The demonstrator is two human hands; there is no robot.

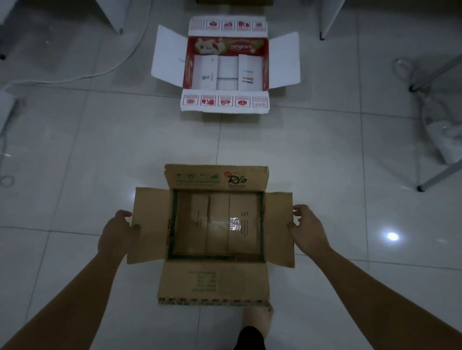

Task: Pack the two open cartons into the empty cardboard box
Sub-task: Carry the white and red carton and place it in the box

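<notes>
A brown "Rio" carton [215, 279] stands open on the tiled floor right in front of me, its four flaps spread out and its inside empty. My left hand [117, 229] grips the outer edge of its left flap, thumb on top. My right hand [308, 229] holds the outer edge of its right flap, fingers curled around it. Farther away a white and red "mingcoco" carton [225, 101] lies open, flaps spread, also empty. A strip of another brown cardboard box [233, 1] shows at the top edge, mostly cut off.
My bare foot [257, 322] stands just behind the brown carton's near flap. A white cable [105, 71] runs across the floor at the left. Metal furniture legs [440, 175] and a plastic bag [447, 140] are at the right, white furniture legs at the top corners.
</notes>
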